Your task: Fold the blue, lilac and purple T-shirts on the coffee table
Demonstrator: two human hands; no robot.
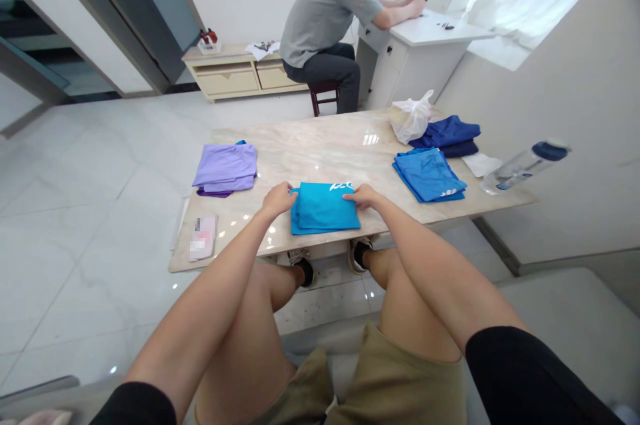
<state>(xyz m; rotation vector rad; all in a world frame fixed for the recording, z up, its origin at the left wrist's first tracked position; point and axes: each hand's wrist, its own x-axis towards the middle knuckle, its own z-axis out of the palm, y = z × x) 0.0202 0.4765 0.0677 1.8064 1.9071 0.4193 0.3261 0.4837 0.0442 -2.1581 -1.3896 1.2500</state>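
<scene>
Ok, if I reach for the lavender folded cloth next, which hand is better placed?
Likely your left hand: it is at the left edge of the turquoise folded cloth, nearer the lavender folded cloth, with marble-patterned tabletop between. Your right hand is at the opposite edge, farther away.

The pale, marbled tabletop (320, 152) carried a folded lilac cloth (226, 165) on its left, with darker purple fabric showing beneath. A pinkish flat item (203, 237), partly blurred, lay near the left front corner. A folded turquoise cloth (327, 208) with white print lay at the front edge. Towards the right were folded blue cloth (429, 175), navy cloth (445, 134), a white plastic bag (413, 118), white paper (481, 164) and a clear bottle (523, 168).
</scene>
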